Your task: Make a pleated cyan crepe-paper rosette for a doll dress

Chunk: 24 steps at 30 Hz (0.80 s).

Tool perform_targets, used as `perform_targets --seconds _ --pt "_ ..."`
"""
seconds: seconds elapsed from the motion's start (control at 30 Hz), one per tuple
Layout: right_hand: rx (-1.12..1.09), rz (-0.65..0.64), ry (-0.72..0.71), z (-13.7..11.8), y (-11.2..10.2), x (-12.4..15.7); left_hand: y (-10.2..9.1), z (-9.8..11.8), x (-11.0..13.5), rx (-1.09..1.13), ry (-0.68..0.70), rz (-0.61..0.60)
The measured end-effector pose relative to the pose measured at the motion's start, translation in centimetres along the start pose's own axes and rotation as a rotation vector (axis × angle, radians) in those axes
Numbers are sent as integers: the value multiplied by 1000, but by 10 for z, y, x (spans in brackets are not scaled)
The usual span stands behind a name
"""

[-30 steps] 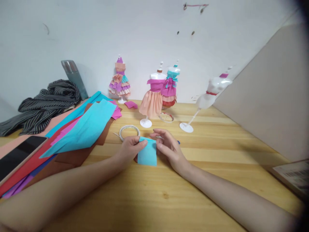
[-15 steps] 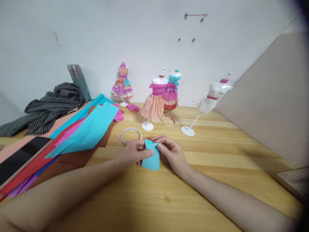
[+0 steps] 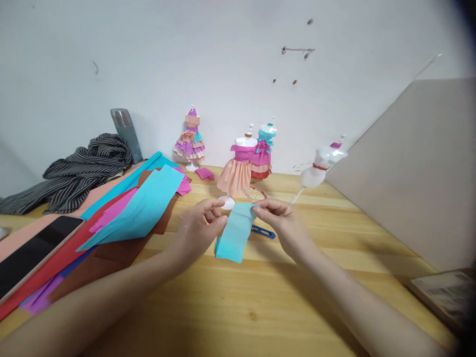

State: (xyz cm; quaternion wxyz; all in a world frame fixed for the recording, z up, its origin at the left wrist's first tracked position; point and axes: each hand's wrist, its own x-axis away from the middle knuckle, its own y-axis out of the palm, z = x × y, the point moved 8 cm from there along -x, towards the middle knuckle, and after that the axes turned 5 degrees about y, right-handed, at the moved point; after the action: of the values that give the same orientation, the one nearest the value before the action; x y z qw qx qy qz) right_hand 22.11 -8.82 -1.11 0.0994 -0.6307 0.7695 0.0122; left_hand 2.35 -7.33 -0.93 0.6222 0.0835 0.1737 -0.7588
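Observation:
A strip of turquoise crepe paper [image 3: 237, 233] hangs at the middle of the table, its lower edge near the wood. My right hand [image 3: 277, 215] pinches its upper right corner between thumb and fingers. Just left of the strip is my left hand [image 3: 203, 228], thumb and index finger apart, with nothing visible between them. A blue slotted handle [image 3: 264, 231] lies on the table, partly covered by the paper. Behind the strip stands a small mannequin [image 3: 240, 166] in a magenta and peach paper dress.
Coloured paper sheets [image 3: 145, 213] are piled at left with a phone [image 3: 40, 250] on them. A striped cloth [image 3: 89, 166] and a flask [image 3: 127, 134] lie behind. Two more dressed mannequins and a mostly bare mannequin [image 3: 320, 166] stand near the wall. A box-like object [image 3: 442, 292] sits far right.
My left hand has let go of the turquoise paper and moved left. The paper now hangs unfolded from my right hand, which has shifted right. The blue handle has come into sight; the tape roll is hidden.

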Motion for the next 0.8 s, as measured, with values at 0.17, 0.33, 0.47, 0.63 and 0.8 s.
perform_targets --seconds 0.17,0.33,0.47,0.63,0.8 --pt "-34 -57 60 -24 14 -17 17 6 -13 248 -315 -122" --pt "-44 -28 49 -38 24 -33 19 14 -38 350 -350 -22" --pt "-139 6 12 -39 25 -37 17 22 -53 341 -265 48" --pt "-312 -21 88 -25 26 -33 21 24 -56 424 -185 69" --pt "-338 -3 39 -23 21 -31 25 19 -54 447 -156 65"
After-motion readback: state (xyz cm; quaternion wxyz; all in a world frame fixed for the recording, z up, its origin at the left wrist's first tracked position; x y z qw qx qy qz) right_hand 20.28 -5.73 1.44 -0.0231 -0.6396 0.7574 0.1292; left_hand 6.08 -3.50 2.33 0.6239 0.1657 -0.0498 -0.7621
